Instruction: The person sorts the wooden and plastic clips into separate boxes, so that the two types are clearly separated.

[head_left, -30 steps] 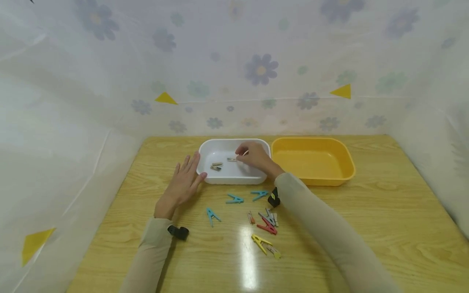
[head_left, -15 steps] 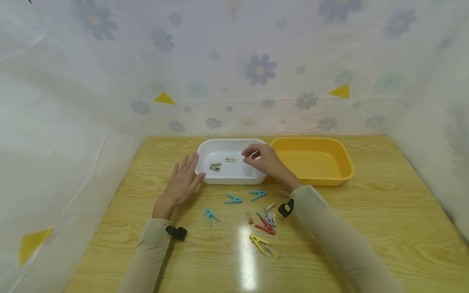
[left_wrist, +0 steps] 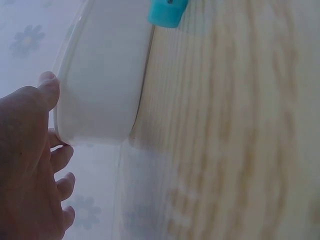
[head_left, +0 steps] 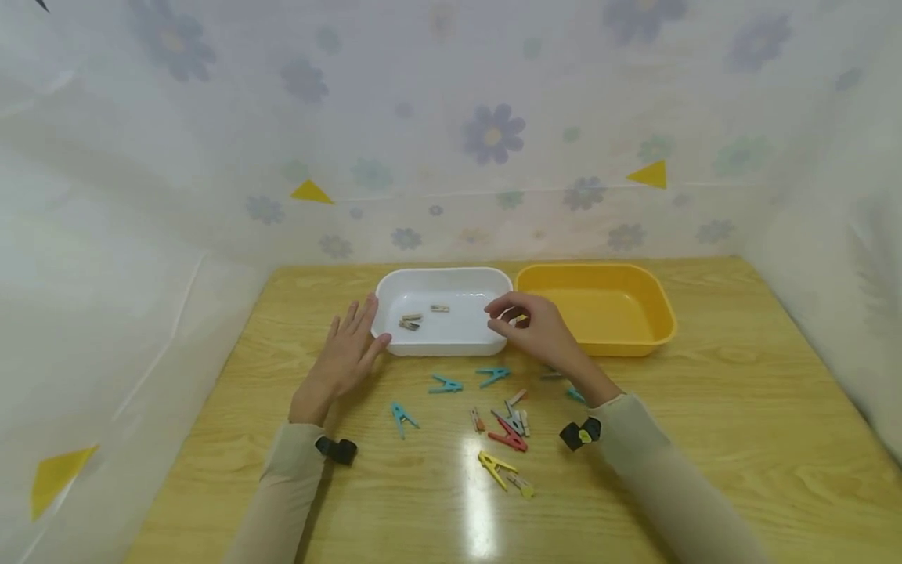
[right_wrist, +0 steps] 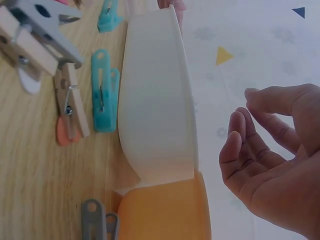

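Touching white plastic tub (head_left: 451, 349): left grip (head_left: 338, 362), unclenched
Above right rim: right grip (head_left: 541, 329), empty
Tub's right: yellow plastic basin (head_left: 627, 349)

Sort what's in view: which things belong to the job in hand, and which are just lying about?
Likely part of the job:
left hand, touching the white tray
right hand, near that tray
wooden pegs inside it
loose pegs on the table
yellow tray, probably

Likely just surroundings:
yellow triangles
flowered backdrop
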{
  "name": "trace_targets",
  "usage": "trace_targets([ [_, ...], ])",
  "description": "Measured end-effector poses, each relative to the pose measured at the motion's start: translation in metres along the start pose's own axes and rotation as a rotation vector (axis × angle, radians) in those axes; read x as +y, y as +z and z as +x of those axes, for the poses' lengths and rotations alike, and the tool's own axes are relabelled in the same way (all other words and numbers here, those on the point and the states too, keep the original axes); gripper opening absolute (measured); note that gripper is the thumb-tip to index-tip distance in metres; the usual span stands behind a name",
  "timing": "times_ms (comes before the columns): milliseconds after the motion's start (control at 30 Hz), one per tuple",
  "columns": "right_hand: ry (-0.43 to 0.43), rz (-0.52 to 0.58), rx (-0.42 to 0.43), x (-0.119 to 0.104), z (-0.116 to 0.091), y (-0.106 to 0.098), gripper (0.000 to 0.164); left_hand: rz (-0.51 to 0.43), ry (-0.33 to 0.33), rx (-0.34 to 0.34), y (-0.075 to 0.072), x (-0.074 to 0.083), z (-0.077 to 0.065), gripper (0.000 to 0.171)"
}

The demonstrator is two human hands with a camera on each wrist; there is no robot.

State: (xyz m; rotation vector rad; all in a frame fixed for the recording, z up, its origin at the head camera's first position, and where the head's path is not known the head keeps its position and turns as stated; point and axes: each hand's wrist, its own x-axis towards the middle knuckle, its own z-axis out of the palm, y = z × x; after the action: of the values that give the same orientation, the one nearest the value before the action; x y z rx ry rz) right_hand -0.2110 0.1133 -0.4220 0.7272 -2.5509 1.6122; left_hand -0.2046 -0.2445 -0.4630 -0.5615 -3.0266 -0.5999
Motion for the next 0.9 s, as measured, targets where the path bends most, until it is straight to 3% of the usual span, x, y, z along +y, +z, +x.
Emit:
trace_targets([
  [433, -0.017, 0.027, 0.021, 0.006, -0.038, -0.006, 0.013, 0.008, 0.006, 0.004, -0.002, 0.001, 0.0, 0.075],
  [900, -0.005, -0.017, -0.034, 0.025, -0.066, -0.004, 0.015, 0.004, 0.022, 0.013, -0.003, 0.004, 0.0, 0.075],
])
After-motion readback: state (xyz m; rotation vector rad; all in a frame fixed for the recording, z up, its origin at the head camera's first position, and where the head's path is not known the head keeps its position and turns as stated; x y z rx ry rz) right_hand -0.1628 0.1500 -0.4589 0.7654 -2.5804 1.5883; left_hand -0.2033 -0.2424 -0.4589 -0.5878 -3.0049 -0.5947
